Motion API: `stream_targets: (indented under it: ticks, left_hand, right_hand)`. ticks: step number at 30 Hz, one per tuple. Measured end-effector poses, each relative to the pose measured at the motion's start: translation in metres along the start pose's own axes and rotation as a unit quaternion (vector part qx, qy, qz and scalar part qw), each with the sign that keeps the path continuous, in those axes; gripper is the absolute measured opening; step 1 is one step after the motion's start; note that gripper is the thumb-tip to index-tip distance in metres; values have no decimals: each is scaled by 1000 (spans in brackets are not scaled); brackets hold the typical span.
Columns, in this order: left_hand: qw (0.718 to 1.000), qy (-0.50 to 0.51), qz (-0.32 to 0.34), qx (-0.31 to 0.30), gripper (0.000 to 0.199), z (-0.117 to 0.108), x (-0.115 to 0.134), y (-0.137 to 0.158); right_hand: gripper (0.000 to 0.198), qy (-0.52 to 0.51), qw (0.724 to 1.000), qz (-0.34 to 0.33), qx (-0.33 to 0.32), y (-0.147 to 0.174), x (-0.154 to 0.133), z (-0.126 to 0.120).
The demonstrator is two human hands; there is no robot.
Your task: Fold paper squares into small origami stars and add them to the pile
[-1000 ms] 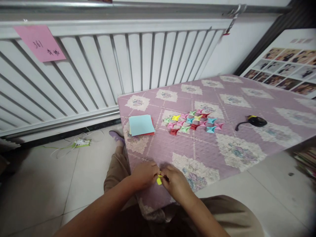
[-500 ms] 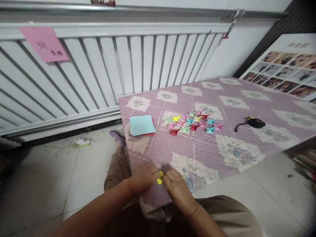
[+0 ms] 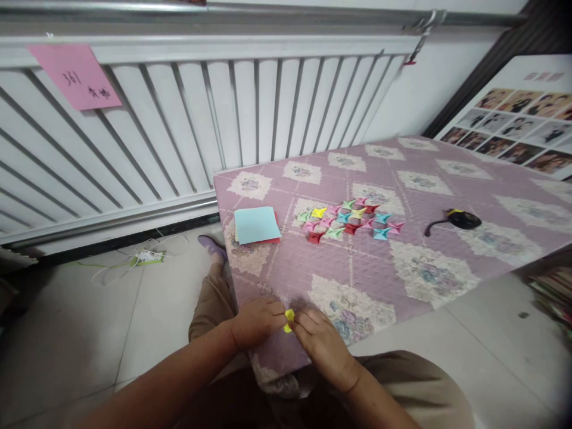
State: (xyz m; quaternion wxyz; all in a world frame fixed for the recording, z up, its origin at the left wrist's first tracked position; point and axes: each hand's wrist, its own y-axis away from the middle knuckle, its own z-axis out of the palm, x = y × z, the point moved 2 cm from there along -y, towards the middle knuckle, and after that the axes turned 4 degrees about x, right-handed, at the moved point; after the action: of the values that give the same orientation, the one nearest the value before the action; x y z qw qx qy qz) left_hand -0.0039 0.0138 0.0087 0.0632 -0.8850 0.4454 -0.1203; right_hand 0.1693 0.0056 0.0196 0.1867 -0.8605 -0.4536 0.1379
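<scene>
A small piece of folded yellow paper [image 3: 289,320] is pinched between my two hands, low over the near left corner of the table. My left hand [image 3: 260,322] grips its left side with closed fingers. From the right, my right hand [image 3: 320,338] holds the other side, its fingers bent onto the paper. My fingers hide part of the folds. Farther back lie several small folded paper pieces [image 3: 344,218] in pink, green, yellow, blue and red, set in rows. To their left rests a stack of square paper sheets [image 3: 256,225], light blue on top with red beneath.
A flowered purple cloth covers the table [image 3: 295,271]. A black object with a cord-like tail [image 3: 463,220] lies on the right. The white radiator [image 3: 250,113] stands behind, bearing a pink note [image 3: 75,77]. A power strip [image 3: 149,257] is on the floor at left.
The yellow paper has changed shape: two separate yellow bits showed between my fingers before, and now one joined piece shows. My hands have stayed in nearly the same place.
</scene>
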Motion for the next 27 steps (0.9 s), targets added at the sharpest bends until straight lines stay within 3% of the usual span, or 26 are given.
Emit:
stream_targets:
  ticks: [7,16,22,27]
  left_hand:
    - [1000,-1,28,13,19,-4,0,1]
    - [999,-31,17,-4,19,-5,3,5]
    - [997,-73,-13,-14,16,-13,19,14]
    - [994,-100,-34,-19,32,-16,33,24]
  right_hand:
    - [19,2,1000,-24,-15,-1,1,-4]
    - [18,22,999,-28,-39,14,-3,0]
    - [26,97,993,19,-59,24,-22,8]
    - [32,122,989,70,-53,26,-37,10]
